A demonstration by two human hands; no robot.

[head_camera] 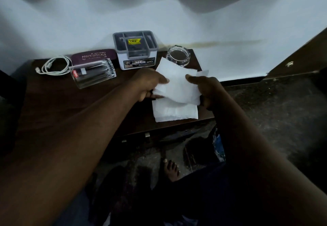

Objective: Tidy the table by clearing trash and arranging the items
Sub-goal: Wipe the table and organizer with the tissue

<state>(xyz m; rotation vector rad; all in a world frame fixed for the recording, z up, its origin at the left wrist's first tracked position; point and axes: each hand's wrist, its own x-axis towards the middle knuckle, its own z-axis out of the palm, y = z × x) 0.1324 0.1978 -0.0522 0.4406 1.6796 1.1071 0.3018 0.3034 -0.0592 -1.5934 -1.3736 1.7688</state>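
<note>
Table [88, 105]: cable [54, 66], glass [92, 74], box [136, 52], jar [178, 56], tissue [177, 114]

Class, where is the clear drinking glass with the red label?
Head view: the clear ribbed drinking glass is on the left of the dark wooden table, just in front of the maroon spectacle case, right of the coiled white cable.

Along the wall, the back of the table [58, 91] is closed off by a row: a coiled white cable [54, 66], a spectacle case [93, 55] with a glass tumbler [92, 74] lying on its side just before it, a grey organiser box [136, 52] and a clear glass bowl [178, 56], with narrow gaps between them. The right half is taken by the tissue sheets [178, 84] we pinch between our left hand [150, 84] and right hand [208, 91]. We see bare wood on the near left, before the tumbler and cable, under our left forearm.
</note>
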